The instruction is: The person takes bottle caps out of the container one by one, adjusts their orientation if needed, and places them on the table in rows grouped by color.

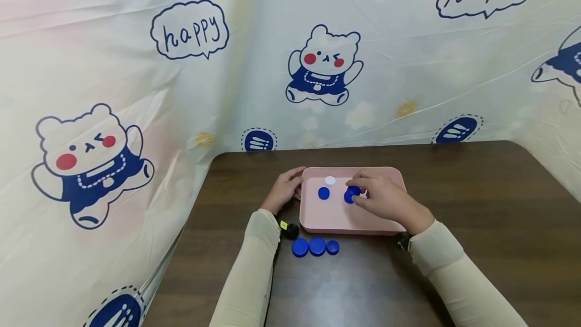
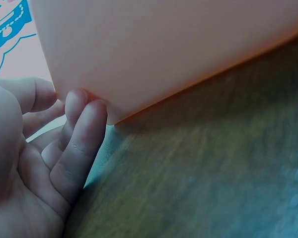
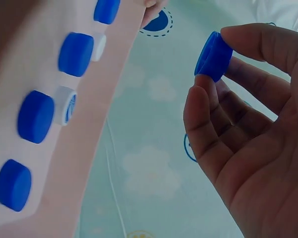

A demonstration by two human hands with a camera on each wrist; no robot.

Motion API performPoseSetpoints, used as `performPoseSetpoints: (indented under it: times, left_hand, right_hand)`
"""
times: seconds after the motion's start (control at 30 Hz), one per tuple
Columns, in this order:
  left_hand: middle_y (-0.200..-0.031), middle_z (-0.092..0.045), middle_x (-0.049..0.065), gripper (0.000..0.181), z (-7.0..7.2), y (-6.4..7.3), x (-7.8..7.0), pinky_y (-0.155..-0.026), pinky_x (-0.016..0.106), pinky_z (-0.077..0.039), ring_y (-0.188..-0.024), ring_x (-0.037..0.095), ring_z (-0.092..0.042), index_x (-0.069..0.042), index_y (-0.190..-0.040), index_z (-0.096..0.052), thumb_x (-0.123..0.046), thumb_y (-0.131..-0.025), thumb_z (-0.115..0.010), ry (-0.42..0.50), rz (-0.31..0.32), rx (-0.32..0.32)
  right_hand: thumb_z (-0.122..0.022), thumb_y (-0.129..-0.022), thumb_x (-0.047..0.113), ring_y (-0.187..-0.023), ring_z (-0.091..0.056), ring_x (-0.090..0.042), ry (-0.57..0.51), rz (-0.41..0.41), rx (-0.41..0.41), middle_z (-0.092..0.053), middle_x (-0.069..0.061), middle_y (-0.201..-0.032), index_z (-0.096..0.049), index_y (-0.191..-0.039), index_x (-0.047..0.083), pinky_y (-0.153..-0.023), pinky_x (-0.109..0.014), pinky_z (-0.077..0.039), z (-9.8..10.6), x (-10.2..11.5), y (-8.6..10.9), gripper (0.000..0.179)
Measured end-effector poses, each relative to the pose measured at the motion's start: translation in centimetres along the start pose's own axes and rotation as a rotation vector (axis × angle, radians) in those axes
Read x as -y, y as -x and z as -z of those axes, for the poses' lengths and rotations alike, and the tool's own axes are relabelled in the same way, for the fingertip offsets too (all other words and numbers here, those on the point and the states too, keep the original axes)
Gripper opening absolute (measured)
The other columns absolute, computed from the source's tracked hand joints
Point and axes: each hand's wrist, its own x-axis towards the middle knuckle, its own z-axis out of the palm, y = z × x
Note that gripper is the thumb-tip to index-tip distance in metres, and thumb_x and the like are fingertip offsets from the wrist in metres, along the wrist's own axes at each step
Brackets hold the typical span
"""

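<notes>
My right hand (image 1: 383,197) is over the right half of a pink tray (image 1: 327,221). Between thumb and fingertips it pinches a blue bottle cap (image 3: 214,57), held above the tray with its rim side partly showing. Several blue caps (image 3: 35,116) stand in a row in the tray, with white caps (image 3: 65,105) beside them. In the head view one blue cap (image 1: 324,193) lies just below a white cap (image 1: 330,180); another is partly hidden by the right hand. My left hand (image 1: 285,189) grips the tray's far left corner, fingers bent against its edge (image 2: 111,116).
Three blue caps (image 1: 317,246) lie side by side on the brown table (image 1: 363,286), in front of the tray. A black wrist device (image 1: 290,231) with a yellow label is at the left cuff. Behind the table hangs a printed cloth (image 1: 254,64) with bears.
</notes>
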Motion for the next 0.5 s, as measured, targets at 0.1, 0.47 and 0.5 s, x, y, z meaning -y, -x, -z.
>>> performPoseSetpoints:
  times: [0.1, 0.47, 0.5]
  left_hand:
    - [-0.093, -0.062, 0.014, 0.040, -0.1, 0.0, 0.0, -0.059, 0.033, -0.056, -0.062, 0.021, -0.058, -0.017, -0.139, -0.055, -0.021, -0.100, -0.054, 0.005, 0.000, -0.002]
    - [-0.098, -0.063, 0.012, 0.037, -0.2, 0.0, -0.2, -0.063, 0.034, -0.056, -0.069, 0.024, -0.059, -0.019, -0.136, -0.057, -0.024, -0.100, -0.054, -0.021, 0.012, -0.025]
    - [-0.098, -0.063, 0.012, 0.037, -0.2, -0.1, -0.1, -0.063, 0.034, -0.056, -0.068, 0.024, -0.059, -0.019, -0.136, -0.057, -0.024, -0.100, -0.053, -0.021, 0.010, -0.021]
  right_hand:
    - [-0.073, -0.086, 0.020, -0.092, -0.060, -0.017, -0.005, -0.010, 0.009, -0.061, -0.001, -0.108, -0.071, -0.116, 0.011, -0.082, -0.037, -0.055, -0.2, 0.1, 0.8, 0.031]
    - [-0.070, -0.088, 0.023, -0.100, -0.059, -0.022, 0.015, 0.000, 0.068, -0.060, -0.007, -0.117, -0.069, -0.121, 0.010, -0.089, -0.041, -0.052, -0.5, 0.8, 2.6, 0.035]
    - [-0.070, -0.088, 0.024, -0.102, -0.059, -0.022, 0.016, -0.012, 0.074, -0.060, -0.008, -0.119, -0.069, -0.121, 0.011, -0.090, -0.042, -0.052, -0.5, 0.9, 2.8, 0.036]
